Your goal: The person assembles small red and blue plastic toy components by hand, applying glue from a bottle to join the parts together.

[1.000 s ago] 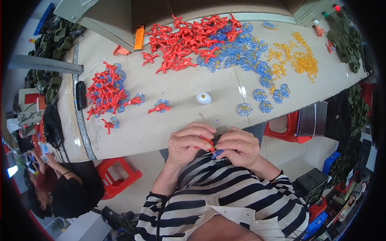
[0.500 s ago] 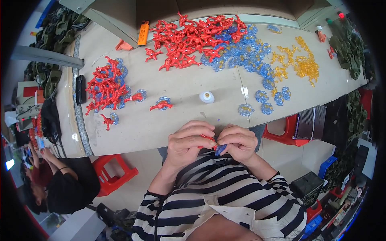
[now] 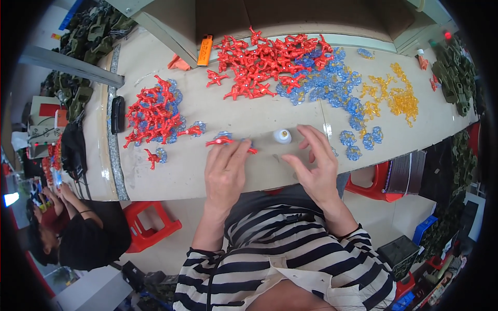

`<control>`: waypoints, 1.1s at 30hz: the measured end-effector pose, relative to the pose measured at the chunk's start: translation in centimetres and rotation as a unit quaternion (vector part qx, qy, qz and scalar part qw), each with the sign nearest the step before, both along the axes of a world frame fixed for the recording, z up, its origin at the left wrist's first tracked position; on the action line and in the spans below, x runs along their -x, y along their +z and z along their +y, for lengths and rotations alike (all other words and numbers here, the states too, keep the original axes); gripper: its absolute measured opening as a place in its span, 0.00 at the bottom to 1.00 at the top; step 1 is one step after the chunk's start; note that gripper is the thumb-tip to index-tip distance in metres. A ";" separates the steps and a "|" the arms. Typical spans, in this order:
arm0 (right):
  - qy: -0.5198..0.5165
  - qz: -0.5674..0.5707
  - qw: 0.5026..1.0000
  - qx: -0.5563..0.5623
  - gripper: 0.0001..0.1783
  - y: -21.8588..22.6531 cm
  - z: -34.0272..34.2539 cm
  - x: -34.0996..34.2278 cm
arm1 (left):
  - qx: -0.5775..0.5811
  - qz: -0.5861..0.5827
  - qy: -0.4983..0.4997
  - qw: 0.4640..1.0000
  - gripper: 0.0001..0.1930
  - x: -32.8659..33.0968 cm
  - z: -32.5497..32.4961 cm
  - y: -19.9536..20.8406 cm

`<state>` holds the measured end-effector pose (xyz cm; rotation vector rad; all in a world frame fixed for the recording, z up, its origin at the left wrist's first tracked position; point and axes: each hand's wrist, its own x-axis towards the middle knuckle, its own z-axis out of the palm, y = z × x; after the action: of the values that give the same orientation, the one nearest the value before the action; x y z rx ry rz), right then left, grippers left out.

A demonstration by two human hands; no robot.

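My left hand (image 3: 225, 173) reaches over the tabletop, its fingers closed on a small red figure (image 3: 252, 151) that they mostly hide. Just beyond those fingertips lies another red figure (image 3: 219, 141) on a clear blue flower-like piece. Empty, with thumb and fingers apart, my right hand (image 3: 317, 168) hovers beside a small white bottle (image 3: 282, 136). To the left, red figures with blue pieces form a pile (image 3: 155, 116); one such figure (image 3: 153, 158) lies apart in front of it.
A big heap of red figures (image 3: 254, 67) adjoins loose blue pieces (image 3: 332, 78) and clear yellow pieces (image 3: 402, 98). An orange box cutter (image 3: 205, 51) leans at the shelf. A black case (image 3: 118, 115) sits at the left. Red stools (image 3: 148, 228) stand below; a co-worker (image 3: 88, 233) sits left.
My hands have parted from in front of my body. The left moved forward and left over the table with the red figure; the right let go and opened near the bottle.
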<state>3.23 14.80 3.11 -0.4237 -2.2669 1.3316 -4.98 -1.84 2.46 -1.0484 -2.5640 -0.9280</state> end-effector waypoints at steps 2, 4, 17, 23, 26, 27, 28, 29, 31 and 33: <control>0.000 -0.028 1.000 0.008 0.23 -0.2 -0.4 1.1 | 0.023 0.017 0.043 0.999 0.15 0.8 -0.5 -0.1; 0.011 -0.036 0.999 -0.025 0.22 -1.0 -0.6 1.7 | 0.046 0.034 0.085 0.995 0.15 1.8 -0.8 0.2; 0.017 0.056 0.996 -0.068 0.14 0.1 0.5 0.6 | 0.110 0.128 0.119 0.978 0.23 6.9 8.2 -0.7; 0.029 0.031 0.999 -0.010 0.14 -0.1 1.3 -1.1 | 0.124 -0.137 0.018 0.983 0.26 1.3 6.4 0.7; 0.022 0.029 0.999 0.022 0.15 -0.4 1.4 -1.4 | 0.068 -0.126 -0.011 0.990 0.29 -1.4 5.1 1.2; 0.020 0.026 0.999 0.023 0.15 -0.4 1.4 -1.6 | 0.060 -0.139 -0.018 0.988 0.30 -1.8 4.5 1.4; 0.019 0.002 0.998 0.053 0.15 -0.4 1.4 -1.7 | 0.051 -0.151 -0.024 0.987 0.31 -1.9 4.0 1.5; 0.017 -0.021 0.996 0.084 0.16 -0.4 1.4 -1.8 | 0.053 -0.153 -0.016 0.987 0.31 -2.0 3.5 0.9; 0.020 0.002 0.998 0.056 0.17 -0.5 1.4 -2.0 | 0.052 -0.159 -0.002 0.986 0.29 -2.1 3.0 0.5; 0.023 0.026 0.999 0.027 0.17 -0.5 1.4 -2.2 | 0.051 -0.166 0.012 0.985 0.28 -2.3 2.7 0.4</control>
<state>5.40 16.21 2.57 -0.3528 -2.2138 1.4134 -2.72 0.87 2.84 -0.9547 -2.9150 -1.0528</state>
